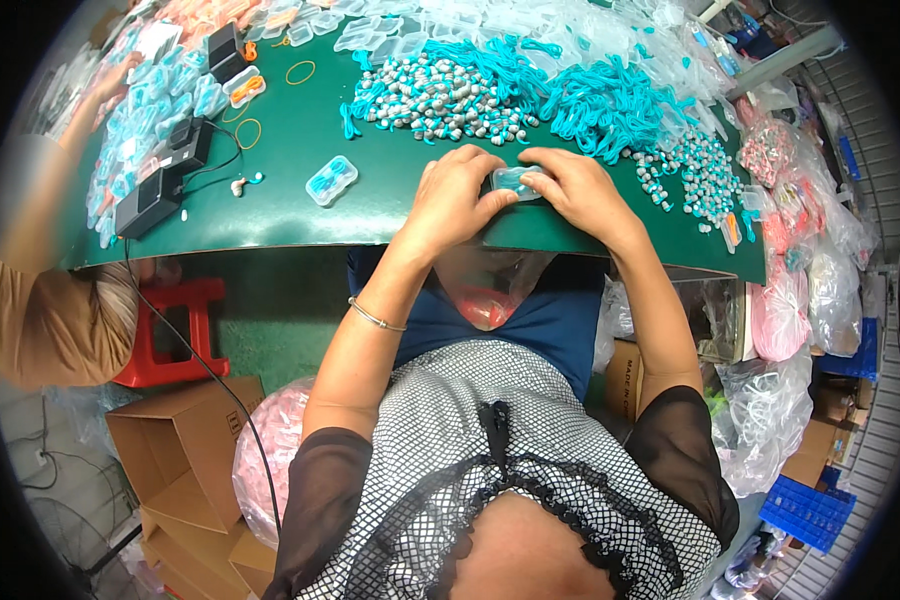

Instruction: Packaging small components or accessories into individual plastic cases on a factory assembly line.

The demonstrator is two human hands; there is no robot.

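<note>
At the near part of the green table [380, 226], a small clear plastic case [516, 180] with teal cord inside lies between my two hands. My left hand [457, 192] grips its left side, thumb along the near edge. My right hand [582, 192] closes on its right side, thumb over the top. Beyond my fingers is a heap of grey-and-teal plugs [440, 98], with bundles of teal cord [610, 105] to its right. More small plugs [695, 175] are scattered further right. Another clear case with teal cord [331, 181] sits alone to the left.
Black boxes with a cable [150, 203] stand on the left, beside many filled teal cases [160, 110]. A co-worker's arm [75, 130] reaches in there. Loose clear cases [390, 35] cover the far side. A red stool [175, 335] and cardboard boxes [180, 450] are below.
</note>
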